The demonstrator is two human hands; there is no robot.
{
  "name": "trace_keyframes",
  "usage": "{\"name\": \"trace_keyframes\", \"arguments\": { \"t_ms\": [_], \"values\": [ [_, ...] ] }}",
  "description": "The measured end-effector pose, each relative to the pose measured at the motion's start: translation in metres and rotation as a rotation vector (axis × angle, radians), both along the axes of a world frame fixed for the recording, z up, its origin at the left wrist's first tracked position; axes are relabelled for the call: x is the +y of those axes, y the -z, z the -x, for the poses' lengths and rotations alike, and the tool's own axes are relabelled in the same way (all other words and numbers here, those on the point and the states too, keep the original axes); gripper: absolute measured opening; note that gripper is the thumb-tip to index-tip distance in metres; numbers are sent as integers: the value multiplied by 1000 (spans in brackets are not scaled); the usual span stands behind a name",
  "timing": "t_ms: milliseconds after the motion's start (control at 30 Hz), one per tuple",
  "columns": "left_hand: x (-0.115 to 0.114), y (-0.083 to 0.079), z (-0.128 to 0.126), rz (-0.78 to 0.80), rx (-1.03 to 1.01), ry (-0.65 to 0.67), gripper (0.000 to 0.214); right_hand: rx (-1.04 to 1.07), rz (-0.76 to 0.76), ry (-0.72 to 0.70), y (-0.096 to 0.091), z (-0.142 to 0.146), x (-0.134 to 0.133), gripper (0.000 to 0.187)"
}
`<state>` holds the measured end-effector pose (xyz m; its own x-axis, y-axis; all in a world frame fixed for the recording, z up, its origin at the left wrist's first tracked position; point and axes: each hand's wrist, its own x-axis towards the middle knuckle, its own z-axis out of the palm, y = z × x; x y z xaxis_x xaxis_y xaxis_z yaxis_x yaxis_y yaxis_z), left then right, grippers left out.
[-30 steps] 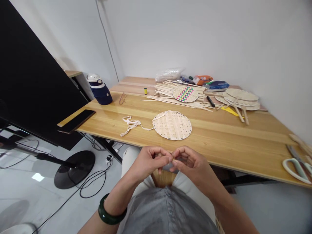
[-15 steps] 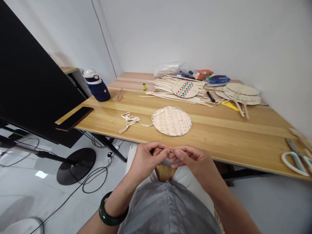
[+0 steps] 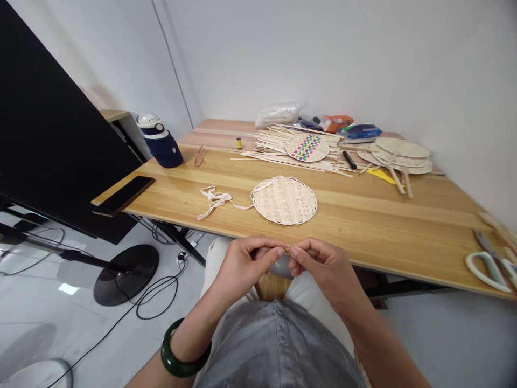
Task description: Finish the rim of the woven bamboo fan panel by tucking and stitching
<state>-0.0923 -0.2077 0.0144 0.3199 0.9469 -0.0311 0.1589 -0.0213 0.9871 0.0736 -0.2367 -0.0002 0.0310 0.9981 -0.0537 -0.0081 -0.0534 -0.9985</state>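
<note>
My left hand (image 3: pixel 242 267) and my right hand (image 3: pixel 323 267) meet in front of my chest, just below the wooden table's near edge (image 3: pixel 363 258). Both pinch with thumb and forefinger on something tiny between the fingertips, perhaps a thin yellowish thread; I cannot make it out. A green bangle (image 3: pixel 181 358) circles my left wrist. On the table just beyond my hands lies a round pale woven disc (image 3: pixel 284 200) with a white ribbon (image 3: pixel 216 200) trailing off to its left.
Farther back lie a pile of thin bamboo strips (image 3: pixel 283 153), a multicoloured woven disc (image 3: pixel 306 147), stacked woven fans (image 3: pixel 399 155), a black marker (image 3: pixel 348 160) and a small yellow spool (image 3: pixel 239 143). Scissors (image 3: pixel 490 264) rest at the right edge. A phone (image 3: pixel 123 195) and a dark screen (image 3: pixel 52 134) sit left.
My hands stay pinched together and have risen slightly toward the table edge. The view first tilted a little, then held steady.
</note>
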Motion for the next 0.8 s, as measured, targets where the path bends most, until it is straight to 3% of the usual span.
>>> {"name": "trace_keyframes", "arguments": {
  "t_ms": [233, 367, 500, 600, 733, 800],
  "values": [
    [5, 1, 9, -177, 146, -69, 22, -16, 74, -47, -9, -8, -1, 31],
    [6, 4, 11, -250, 167, -124, 22, 114, 105, -86, -11, -11, -3, 32],
    [7, 16, 10, -256, 180, -67, 21, 313, 135, -71, -13, -7, -3, 34],
    [8, 23, 10, -262, 164, 0, 25, 342, 131, -6, -12, -4, 0, 38],
    [7, 14, 4, -215, 9, -26, 39, 286, 166, 39, -6, 0, 1, 36],
    [4, 6, -3, -133, -90, 59, 38, 289, 175, 43, -3, 1, 1, 37]
  ]
}}
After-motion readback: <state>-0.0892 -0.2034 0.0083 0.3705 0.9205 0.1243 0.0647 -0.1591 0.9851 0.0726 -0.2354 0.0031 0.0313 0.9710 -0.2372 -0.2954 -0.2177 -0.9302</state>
